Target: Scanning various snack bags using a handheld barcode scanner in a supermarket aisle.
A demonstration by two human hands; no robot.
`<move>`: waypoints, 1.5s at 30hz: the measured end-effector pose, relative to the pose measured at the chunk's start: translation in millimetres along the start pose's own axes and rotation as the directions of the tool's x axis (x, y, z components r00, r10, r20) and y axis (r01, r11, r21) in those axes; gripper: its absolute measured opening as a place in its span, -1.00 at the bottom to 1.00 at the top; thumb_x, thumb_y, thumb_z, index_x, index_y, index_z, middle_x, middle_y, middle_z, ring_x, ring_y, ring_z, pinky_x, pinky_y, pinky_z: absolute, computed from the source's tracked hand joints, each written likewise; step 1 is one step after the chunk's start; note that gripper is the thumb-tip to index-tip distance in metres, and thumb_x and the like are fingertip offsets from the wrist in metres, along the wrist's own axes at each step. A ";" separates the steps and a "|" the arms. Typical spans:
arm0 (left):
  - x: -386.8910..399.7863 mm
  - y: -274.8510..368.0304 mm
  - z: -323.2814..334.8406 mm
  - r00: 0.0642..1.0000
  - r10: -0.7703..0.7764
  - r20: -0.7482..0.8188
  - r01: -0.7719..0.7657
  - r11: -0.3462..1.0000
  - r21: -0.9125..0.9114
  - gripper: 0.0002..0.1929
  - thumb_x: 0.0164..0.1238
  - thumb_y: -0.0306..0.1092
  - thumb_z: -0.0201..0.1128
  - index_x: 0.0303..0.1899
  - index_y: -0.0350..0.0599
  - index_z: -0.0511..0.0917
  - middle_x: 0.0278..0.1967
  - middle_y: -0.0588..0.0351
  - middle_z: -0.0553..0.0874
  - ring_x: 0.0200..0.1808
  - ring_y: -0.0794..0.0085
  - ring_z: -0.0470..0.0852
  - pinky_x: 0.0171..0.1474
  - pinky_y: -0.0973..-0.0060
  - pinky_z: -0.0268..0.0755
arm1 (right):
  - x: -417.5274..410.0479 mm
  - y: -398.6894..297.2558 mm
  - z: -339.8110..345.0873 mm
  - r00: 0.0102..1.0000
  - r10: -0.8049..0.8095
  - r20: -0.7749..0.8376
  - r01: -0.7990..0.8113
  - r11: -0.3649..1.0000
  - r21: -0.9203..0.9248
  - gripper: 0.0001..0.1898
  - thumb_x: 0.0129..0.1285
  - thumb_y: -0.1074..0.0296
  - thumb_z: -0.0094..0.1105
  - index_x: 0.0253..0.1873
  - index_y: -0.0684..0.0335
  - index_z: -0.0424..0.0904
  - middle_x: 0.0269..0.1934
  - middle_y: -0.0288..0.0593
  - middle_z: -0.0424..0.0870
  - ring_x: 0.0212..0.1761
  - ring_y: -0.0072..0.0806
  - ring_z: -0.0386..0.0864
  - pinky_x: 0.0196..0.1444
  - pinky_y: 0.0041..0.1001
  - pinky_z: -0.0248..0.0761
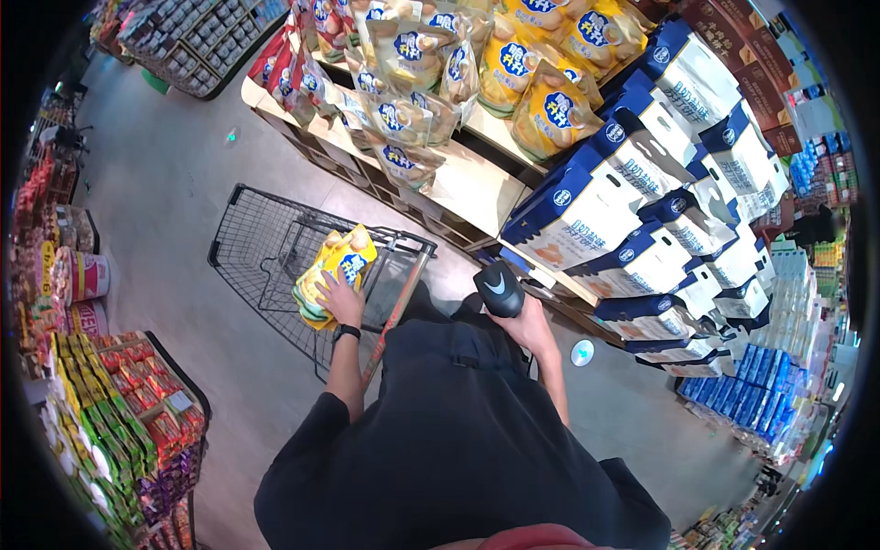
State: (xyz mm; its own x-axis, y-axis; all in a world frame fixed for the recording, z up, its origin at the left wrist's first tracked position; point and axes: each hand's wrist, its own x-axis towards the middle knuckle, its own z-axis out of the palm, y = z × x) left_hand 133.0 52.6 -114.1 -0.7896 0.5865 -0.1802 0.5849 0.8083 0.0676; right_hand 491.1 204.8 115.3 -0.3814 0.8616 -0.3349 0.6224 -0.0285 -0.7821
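Observation:
My left hand (342, 297), with a dark band on its wrist, lies on a yellow snack bag (359, 249) over the wire shopping cart (237, 237). Whether its fingers grip the bag or only rest on it cannot be told. At least one more yellow bag shows under and beside it. My right hand (526, 323) is closed around a black handheld scanner (500, 289), near the shelf edge. The cart stands in front of me to the left, with its handle close to my body.
A wooden display shelf (474, 185) holds beige, red and yellow snack bags, with white-and-blue cartons (570, 213) on the right. A stand of packaged snacks (148, 385) is at lower left. A tub (86, 275) stands at far left. Grey floor (172, 172) surrounds the cart.

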 end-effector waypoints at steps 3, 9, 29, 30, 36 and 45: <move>2.5 25.7 -29.7 0.991 -0.068 0.118 0.074 0.996 -0.050 -0.08 0.22 0.01 0.61 0.60 0.08 0.38 0.61 -0.34 0.28 0.62 -0.45 0.21 0.50 -0.51 0.15 | 4.5 10.0 -3.4 0.999 -0.053 0.001 0.053 0.999 -0.010 -0.60 0.19 0.21 0.60 -0.04 0.44 0.77 -0.17 0.27 0.84 -0.02 0.10 0.84 0.07 -0.13 0.63; 31.9 75.2 -66.7 0.981 0.196 0.007 -0.164 0.841 -0.515 -0.21 0.29 0.01 0.56 0.46 -0.19 0.52 0.37 -0.46 0.57 0.44 -0.36 0.51 0.49 -0.11 0.37 | 4.3 10.9 -16.2 0.997 -0.014 0.071 0.014 1.000 0.003 -0.56 0.14 0.25 0.58 0.04 0.42 0.75 -0.09 0.27 0.84 0.05 0.11 0.82 0.14 -0.11 0.62; 20.5 451.7 -219.1 0.503 0.808 -0.308 -0.779 0.269 -0.565 -0.12 0.43 -0.37 0.41 0.71 -0.11 0.17 -0.19 -0.22 0.81 -0.20 0.01 0.83 -0.13 0.18 0.69 | -50.2 103.3 -77.3 0.976 0.129 -0.177 -0.083 0.966 0.246 -0.56 0.18 0.19 0.64 0.02 0.42 0.77 -0.14 0.18 0.88 -0.04 -0.08 0.89 0.07 -0.18 0.65; 34.8 470.3 -226.6 0.468 0.817 -0.337 -0.856 0.326 -0.401 -0.09 0.37 -0.37 0.44 0.71 -0.13 0.17 -0.23 -0.30 0.76 -0.22 -0.16 0.79 -0.14 0.05 0.67 | -52.2 106.9 -80.1 0.976 0.124 -0.180 -0.076 0.965 0.251 -0.55 0.18 0.20 0.64 0.02 0.44 0.77 -0.16 0.18 0.88 -0.05 -0.08 0.89 0.06 -0.18 0.65; 64.3 561.2 -231.9 0.497 0.843 -0.205 -0.856 0.438 -0.273 -0.23 0.32 -0.35 0.41 0.58 0.13 0.38 -0.04 -0.37 0.82 0.06 -0.31 0.78 0.09 -0.12 0.64 | -67.8 116.4 -102.0 0.960 0.196 -0.202 -0.125 0.939 0.320 -0.54 0.17 0.33 0.59 0.13 0.42 0.73 -0.04 0.16 0.88 0.08 -0.09 0.86 0.17 -0.20 0.63; 85.0 539.1 -204.7 0.360 0.809 -0.465 -0.932 0.289 -0.218 -0.78 0.30 -0.39 0.47 -0.14 -0.18 0.58 -0.17 -0.20 0.71 -0.04 -0.22 0.71 0.01 -0.02 0.57 | -84.2 155.4 -108.7 0.906 0.236 -0.351 -0.109 0.932 0.346 -0.56 0.16 0.25 0.64 -0.04 0.51 0.73 -0.26 0.06 0.85 -0.21 -0.34 0.80 -0.02 -0.23 0.64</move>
State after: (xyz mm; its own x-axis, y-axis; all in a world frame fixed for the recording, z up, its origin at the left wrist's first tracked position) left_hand 343.3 548.8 107.9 0.1028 0.8890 0.4461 0.8647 -0.3016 0.4017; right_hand 694.2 182.9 79.1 0.0411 0.9517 -0.3043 0.3848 -0.2961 -0.8742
